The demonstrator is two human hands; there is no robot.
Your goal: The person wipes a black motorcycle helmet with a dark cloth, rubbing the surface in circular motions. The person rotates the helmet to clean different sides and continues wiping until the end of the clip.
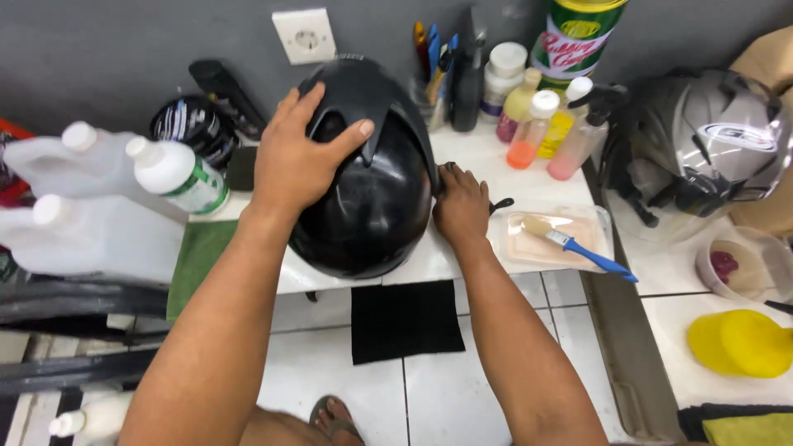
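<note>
A grey wall with a white socket (pixel 304 35) backed a white tiled table (pixel 529 186), seen from above. A glossy black helmet (pixel 372 198) sat on the table near its front edge. The left hand (pixel 297 157) lay flat on the helmet's top, fingers spread open and pressing rather than gripping. The right hand (pixel 461 206) rested against the helmet's right side, its grip curled on something small and dark; what it was could not be told. Just right of that hand, a blue-handled brush (pixel 574 244) lay across a clear shallow tray (pixel 595 216). Coloured bottles (pixel 537 124) stood at the wall behind. White jugs (pixel 83 206) stood to the left, a silver helmet (pixel 710 140) to the far right. A black cloth (pixel 405 320) hung over the table's front edge.
</note>
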